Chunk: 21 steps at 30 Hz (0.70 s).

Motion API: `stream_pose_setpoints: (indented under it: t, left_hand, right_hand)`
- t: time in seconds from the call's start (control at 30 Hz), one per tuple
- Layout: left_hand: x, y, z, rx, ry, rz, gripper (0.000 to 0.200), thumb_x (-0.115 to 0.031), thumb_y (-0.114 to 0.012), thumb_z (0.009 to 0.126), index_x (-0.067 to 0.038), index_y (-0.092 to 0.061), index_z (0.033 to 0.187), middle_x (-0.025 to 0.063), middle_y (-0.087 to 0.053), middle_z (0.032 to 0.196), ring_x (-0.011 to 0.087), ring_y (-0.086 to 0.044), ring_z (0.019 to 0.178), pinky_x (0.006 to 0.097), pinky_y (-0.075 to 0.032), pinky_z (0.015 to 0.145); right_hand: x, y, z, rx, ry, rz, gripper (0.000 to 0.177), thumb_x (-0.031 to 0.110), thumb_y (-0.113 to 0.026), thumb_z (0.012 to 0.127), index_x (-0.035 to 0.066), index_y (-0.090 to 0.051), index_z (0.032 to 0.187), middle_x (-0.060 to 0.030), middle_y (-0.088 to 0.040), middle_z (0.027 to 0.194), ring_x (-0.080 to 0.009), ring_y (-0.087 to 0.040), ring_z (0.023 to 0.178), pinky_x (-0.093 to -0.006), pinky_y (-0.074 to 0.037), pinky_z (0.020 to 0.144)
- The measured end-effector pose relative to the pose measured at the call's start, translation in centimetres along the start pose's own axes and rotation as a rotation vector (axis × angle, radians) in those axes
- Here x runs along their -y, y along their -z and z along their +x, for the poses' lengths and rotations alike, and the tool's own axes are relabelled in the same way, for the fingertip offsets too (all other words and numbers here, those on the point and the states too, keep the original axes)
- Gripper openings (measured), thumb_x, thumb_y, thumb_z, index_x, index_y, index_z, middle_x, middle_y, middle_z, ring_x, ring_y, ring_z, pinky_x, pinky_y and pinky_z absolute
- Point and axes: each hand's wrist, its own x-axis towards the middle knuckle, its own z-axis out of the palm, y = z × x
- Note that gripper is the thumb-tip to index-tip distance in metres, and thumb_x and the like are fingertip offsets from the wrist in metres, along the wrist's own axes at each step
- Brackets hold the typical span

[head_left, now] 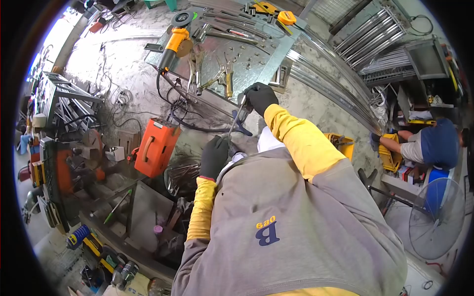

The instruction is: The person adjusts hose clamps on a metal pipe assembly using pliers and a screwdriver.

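My left hand [215, 157], in a dark glove, is closed at the lower end of a thin metal rod [237, 116] in front of my body. The rod's upper end is at my right hand [260, 97], also gloved, with its fingers bent around it near the table's front corner. Beyond my hands is a metal-topped table [247, 66]. Locking pliers [228, 81] lie near its edge, close to my right hand, with more pliers [196, 69] beside them. A yellow angle grinder [176, 43] lies at the left side of the tabletop.
An orange machine with a handle [158, 148] stands left of my left hand. Black cables [182, 106] trail below the table. Long metal tubes [326, 86] lie on the floor to the right. A person in blue [437, 143] sits at far right, near a fan [437, 217].
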Motion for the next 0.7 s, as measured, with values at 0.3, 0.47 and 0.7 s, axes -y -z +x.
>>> stream_pose_setpoints:
  t: [0.3,0.47,0.7]
  left_hand:
    - [4.3,-3.0,2.3,-0.036,-0.614,0.402,0.021,-0.018,-0.059,0.097,0.001,-0.067,0.091,0.0243,-0.067,0.082,0.0453,-0.065,0.08,0.0527,-0.048,0.068]
    - [3.4,-2.7,1.7,0.065,-0.268,0.334,0.02,-0.015,-0.055,0.097,-0.001,-0.067,0.092,0.0188,-0.07,0.082,0.0409,-0.066,0.077,0.0486,-0.049,0.068]
    - [1.2,-3.0,0.0,0.064,-0.411,0.504,0.026,-0.008,-0.049,0.103,0.002,-0.071,0.113,0.0137,-0.068,0.096,0.0281,-0.067,0.081,0.0389,-0.053,0.072]
  right_hand:
    - [-1.1,0.8,-1.6,0.086,-0.124,-0.36,0.048,0.054,-0.07,0.087,0.01,-0.079,0.107,-0.0212,-0.075,0.117,-0.0401,-0.071,0.112,-0.047,-0.055,0.098]
    - [0.4,1.9,-0.9,0.265,-0.233,-0.314,0.061,0.057,-0.067,0.086,0.003,-0.079,0.112,-0.026,-0.075,0.118,-0.0418,-0.072,0.112,-0.0471,-0.056,0.099]
    - [-1.4,1.9,-0.8,0.238,-0.119,-0.245,0.057,0.055,-0.066,0.085,0.003,-0.081,0.103,-0.0246,-0.077,0.107,-0.0412,-0.075,0.102,-0.0489,-0.058,0.093]
